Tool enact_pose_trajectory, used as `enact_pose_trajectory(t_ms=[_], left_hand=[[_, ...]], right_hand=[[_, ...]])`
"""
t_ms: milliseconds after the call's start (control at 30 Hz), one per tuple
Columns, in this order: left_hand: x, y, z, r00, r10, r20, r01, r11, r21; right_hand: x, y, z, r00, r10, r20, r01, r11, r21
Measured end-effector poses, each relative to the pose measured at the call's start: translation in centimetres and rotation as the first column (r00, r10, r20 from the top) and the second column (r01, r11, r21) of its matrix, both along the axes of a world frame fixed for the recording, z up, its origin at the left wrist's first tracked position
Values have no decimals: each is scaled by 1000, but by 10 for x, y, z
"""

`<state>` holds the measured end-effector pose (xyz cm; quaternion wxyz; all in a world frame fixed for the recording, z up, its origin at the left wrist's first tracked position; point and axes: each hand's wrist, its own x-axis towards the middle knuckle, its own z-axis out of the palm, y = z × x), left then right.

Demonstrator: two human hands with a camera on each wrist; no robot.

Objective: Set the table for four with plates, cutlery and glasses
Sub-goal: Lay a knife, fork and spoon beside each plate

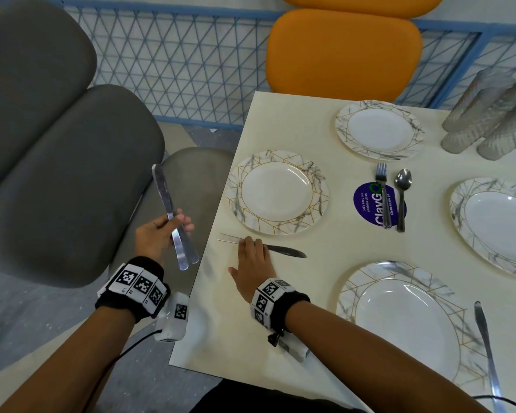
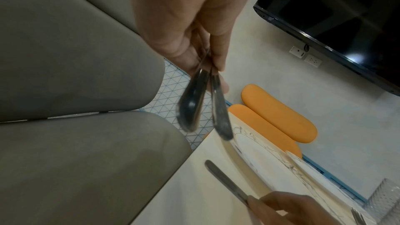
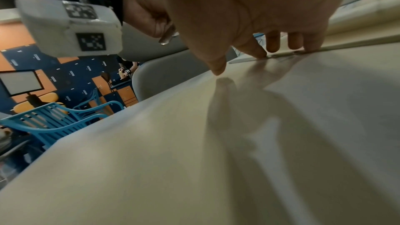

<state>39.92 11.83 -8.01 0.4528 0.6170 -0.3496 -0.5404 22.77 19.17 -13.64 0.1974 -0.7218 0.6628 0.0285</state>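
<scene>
From above, the left hand (image 1: 157, 236) grips two knives (image 1: 173, 217) off the table's (image 1: 325, 293) edge; the right hand (image 1: 252, 268) lies flat, fingers on a knife (image 1: 283, 251) beside the nearest plate (image 1: 277, 192). The left wrist view shows blurred handles pinched. The right wrist view shows straight fingertips (image 3: 272, 47) pressing that knife.

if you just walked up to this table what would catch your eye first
Probably the four marble-rimmed plates spread over the cream table, with the right hand resting straight fingers on a knife just in front of the left-most plate. Off the table's left edge, the left hand holds two more knives in the air over the grey seat. A purple sticker at the table's middle, with a fork and spoon lying on it, also stands out.
</scene>
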Motion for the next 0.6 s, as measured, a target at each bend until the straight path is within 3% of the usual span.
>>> enact_pose_trajectory(t_ms=[600], left_hand=[[-7,-5,-6,998,-48,-26,49,998,29]], right_hand=[[5,-4,-4,1000,11,17,-10,1000,-9]])
